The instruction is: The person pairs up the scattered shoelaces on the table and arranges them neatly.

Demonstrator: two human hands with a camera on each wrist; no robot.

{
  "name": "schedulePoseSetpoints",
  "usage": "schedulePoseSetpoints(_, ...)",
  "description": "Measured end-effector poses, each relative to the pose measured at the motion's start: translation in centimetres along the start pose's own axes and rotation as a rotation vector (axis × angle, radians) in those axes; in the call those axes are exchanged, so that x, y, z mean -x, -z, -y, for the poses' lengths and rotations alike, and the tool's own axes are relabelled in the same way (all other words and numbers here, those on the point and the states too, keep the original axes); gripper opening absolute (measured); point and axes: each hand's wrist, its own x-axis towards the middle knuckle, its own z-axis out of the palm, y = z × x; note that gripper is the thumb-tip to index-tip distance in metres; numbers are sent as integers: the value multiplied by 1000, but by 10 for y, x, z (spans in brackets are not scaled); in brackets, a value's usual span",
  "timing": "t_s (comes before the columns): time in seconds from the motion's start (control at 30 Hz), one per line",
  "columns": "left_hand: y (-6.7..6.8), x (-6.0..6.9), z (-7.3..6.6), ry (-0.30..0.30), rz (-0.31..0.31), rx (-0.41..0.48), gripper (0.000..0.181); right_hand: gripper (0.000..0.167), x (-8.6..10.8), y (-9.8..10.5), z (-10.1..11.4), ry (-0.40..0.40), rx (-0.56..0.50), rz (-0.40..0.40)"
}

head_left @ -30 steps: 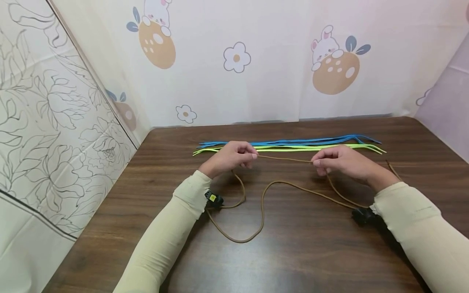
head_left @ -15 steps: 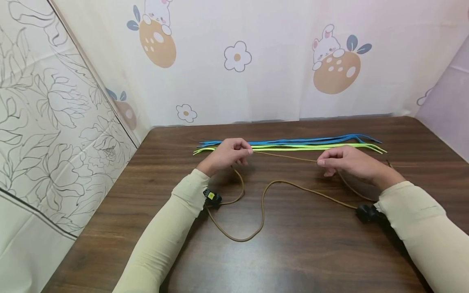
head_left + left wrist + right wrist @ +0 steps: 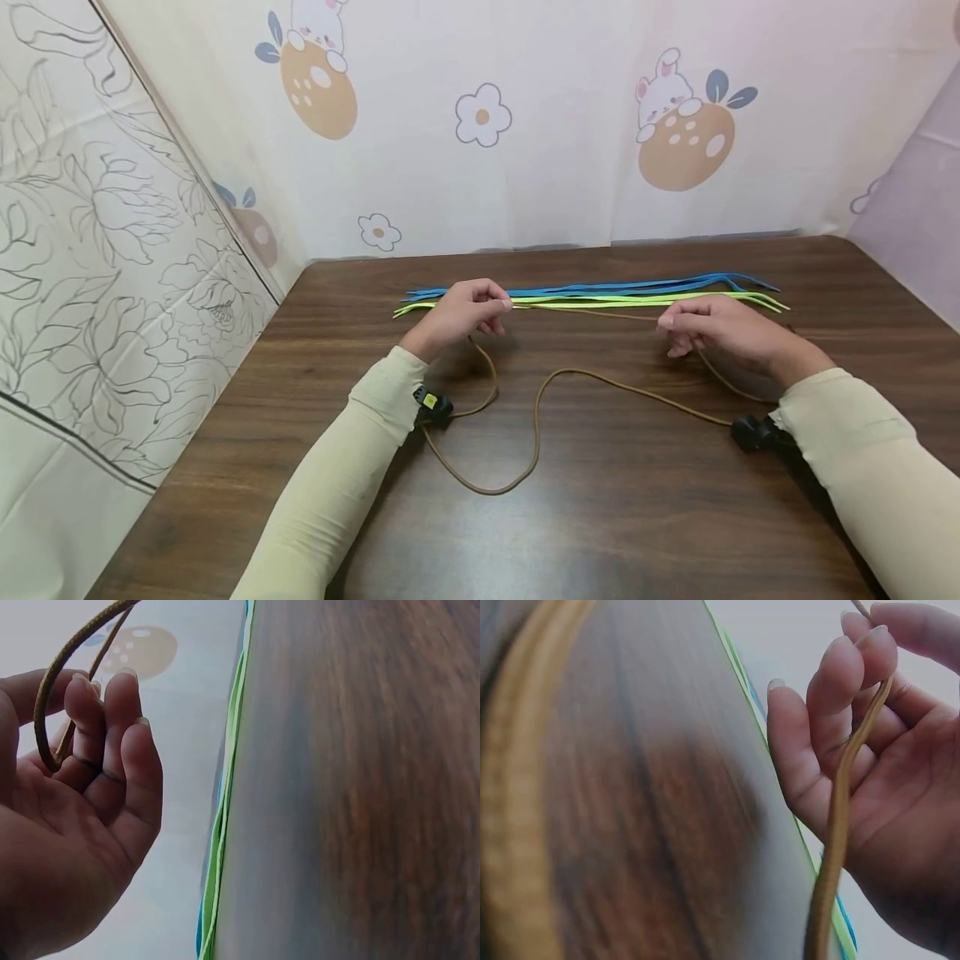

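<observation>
A thin brown cord lies in loose curves on the table, and one stretch of it spans the air between both hands. The left hand pinches it between thumb and fingers; in the left wrist view the cord loops past the curled fingers of that hand. The right hand pinches the other end of the raised stretch. From the right wrist view, the cord runs down across the palm of the right hand.
Blue cords and yellow-green cords lie side by side along the back of the brown wooden table, just behind the hands. A patterned curtain hangs behind the table, with a flower-printed cloth at the left.
Both hands have moved slightly farther apart, the right one to the right and the left one slightly left and back. The raised cord stretch between them has lengthened.
</observation>
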Motion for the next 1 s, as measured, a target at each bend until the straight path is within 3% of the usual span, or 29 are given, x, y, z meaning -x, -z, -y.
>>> schedulePoseSetpoints(0.3, 4, 0, 5, 24, -64, 44, 19, 36, 0, 6, -6, 4, -46, 3)
schedulePoseSetpoints(0.57, 6, -1, 6, 18, -72, 43, 19, 44, 1, 9, -6, -34, -52, -44)
schedulePoseSetpoints(0.73, 7, -2, 7, 18, -77, 59, 19, 45, 2, 9, -6, -51, -76, -117)
schedulePoseSetpoints(1.0, 9, -1, 8, 16, -82, 62, 25, 39, 2, 8, -7, -75, -41, -299)
